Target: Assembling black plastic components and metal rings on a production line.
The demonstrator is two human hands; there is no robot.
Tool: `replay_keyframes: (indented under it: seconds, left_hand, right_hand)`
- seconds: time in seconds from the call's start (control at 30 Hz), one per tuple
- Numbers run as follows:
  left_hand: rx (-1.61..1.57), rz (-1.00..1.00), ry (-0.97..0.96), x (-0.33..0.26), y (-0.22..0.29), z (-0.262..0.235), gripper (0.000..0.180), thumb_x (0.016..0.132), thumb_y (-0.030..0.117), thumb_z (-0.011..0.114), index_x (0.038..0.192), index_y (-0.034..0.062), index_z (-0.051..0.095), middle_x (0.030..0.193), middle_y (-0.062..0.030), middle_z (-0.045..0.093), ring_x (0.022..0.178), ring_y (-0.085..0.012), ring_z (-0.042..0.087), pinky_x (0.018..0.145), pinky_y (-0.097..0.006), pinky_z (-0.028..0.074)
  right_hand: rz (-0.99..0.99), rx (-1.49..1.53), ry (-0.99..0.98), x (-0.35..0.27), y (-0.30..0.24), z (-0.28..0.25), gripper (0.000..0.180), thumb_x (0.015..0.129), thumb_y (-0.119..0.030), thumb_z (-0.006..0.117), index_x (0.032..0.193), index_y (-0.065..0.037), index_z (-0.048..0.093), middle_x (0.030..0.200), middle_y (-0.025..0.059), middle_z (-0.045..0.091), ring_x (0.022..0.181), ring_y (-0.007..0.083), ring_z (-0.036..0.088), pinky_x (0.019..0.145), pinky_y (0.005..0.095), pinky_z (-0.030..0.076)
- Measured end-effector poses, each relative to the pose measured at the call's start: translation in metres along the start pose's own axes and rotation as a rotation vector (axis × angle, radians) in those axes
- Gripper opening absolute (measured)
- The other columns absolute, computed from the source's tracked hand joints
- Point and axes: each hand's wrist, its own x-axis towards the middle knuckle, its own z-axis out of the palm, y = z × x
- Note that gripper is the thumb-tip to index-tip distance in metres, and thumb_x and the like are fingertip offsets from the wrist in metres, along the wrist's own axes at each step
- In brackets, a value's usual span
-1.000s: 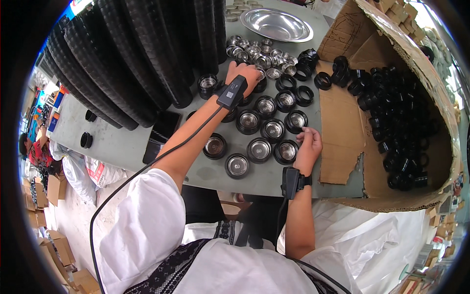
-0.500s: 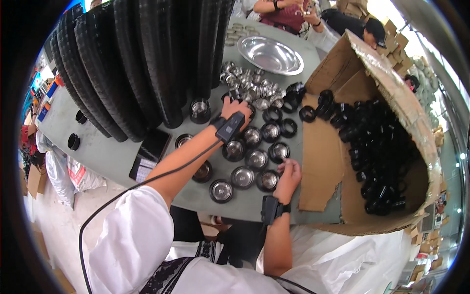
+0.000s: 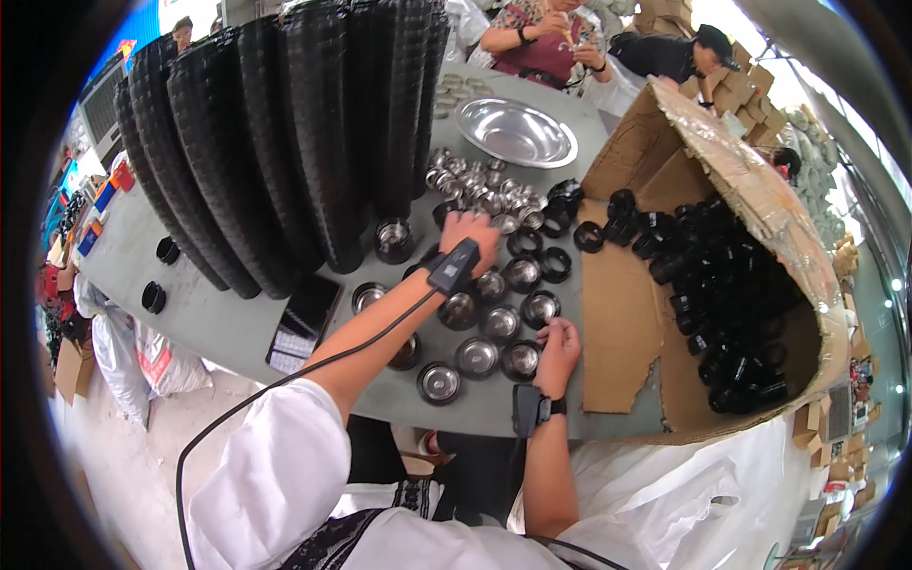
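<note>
Moved slightly rightward, the left hand (image 3: 470,237) is near black-rimmed cups (image 3: 541,308), the right hand (image 3: 559,354) touching one; both grips I cannot tell.

Left hand (image 3: 471,236) blurred, grip unclear

Fairly bright, diffuse light covers the table (image 3: 218,318), strongest toward the upper right, where the background washes out to white; it leaves sharp glints on the steel basin (image 3: 518,131) and metal cups (image 3: 477,357), and a pale reflection across the phone (image 3: 309,309). The black rings (image 3: 731,304) in the carton (image 3: 622,332) sink into shadow — their outlines merging. Fisheye distortion bends straight edges near the black rim, and the left hand (image 3: 470,237) looks slightly soft.
</note>
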Motion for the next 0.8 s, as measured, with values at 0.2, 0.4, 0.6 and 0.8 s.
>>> replay_keyframes:
  seconds: [0.2, 0.4, 0.6, 0.8]
  left_hand:
    - [-0.031, -0.002, 0.094, 0.027, 0.017, 0.025, 0.024, 0.072, 0.022, 0.065, 0.094, 0.0125, 0.064, 0.093, -0.0061, 0.057, 0.091, -0.0247, 0.054, 0.077, -0.040, 0.038]
    - [-0.010, -0.063, -0.009, 0.041, -0.013, 0.060, 0.012, 0.072, 0.017, 0.061, 0.082, 0.0183, 0.066, 0.093, -0.0084, 0.058, 0.090, -0.0264, 0.058, 0.079, -0.042, 0.036]
    - [-0.123, -0.020, 0.125, 0.037, 0.004, 0.037, 0.013, 0.076, 0.016, 0.059, 0.087, 0.0140, 0.066, 0.091, -0.0076, 0.060, 0.088, -0.0258, 0.060, 0.077, -0.039, 0.040]
    - [-0.098, 0.195, 0.071, 0.048, 0.026, 0.044, 0.012, 0.080, 0.019, 0.058, 0.088, 0.0118, 0.063, 0.084, -0.0062, 0.061, 0.084, -0.0249, 0.060, 0.072, -0.039, 0.042]
  right_hand:
    - [-0.054, -0.007, 0.015, 0.003, 0.002, -0.001, 0.014, 0.091, -0.013, 0.050, 0.092, -0.001, 0.056, 0.072, 0.0024, 0.057, 0.066, 0.0083, 0.053, 0.061, 0.0219, 0.043]
    - [-0.029, 0.035, 0.006, -0.002, 0.004, 0.004, 0.013, 0.090, -0.011, 0.049, 0.092, -0.001, 0.057, 0.071, 0.0010, 0.057, 0.065, 0.0067, 0.051, 0.060, 0.0206, 0.041]
    - [0.013, 0.106, 0.010, -0.002, 0.006, 0.000, 0.013, 0.090, -0.011, 0.050, 0.092, -0.001, 0.057, 0.071, 0.0006, 0.056, 0.065, 0.0065, 0.050, 0.060, 0.0203, 0.040]
    - [-0.004, 0.073, -0.003, 0.001, -0.007, 0.003, 0.012, 0.091, -0.011, 0.050, 0.092, -0.001, 0.057, 0.072, 0.0001, 0.056, 0.064, 0.0061, 0.049, 0.060, 0.0203, 0.040]
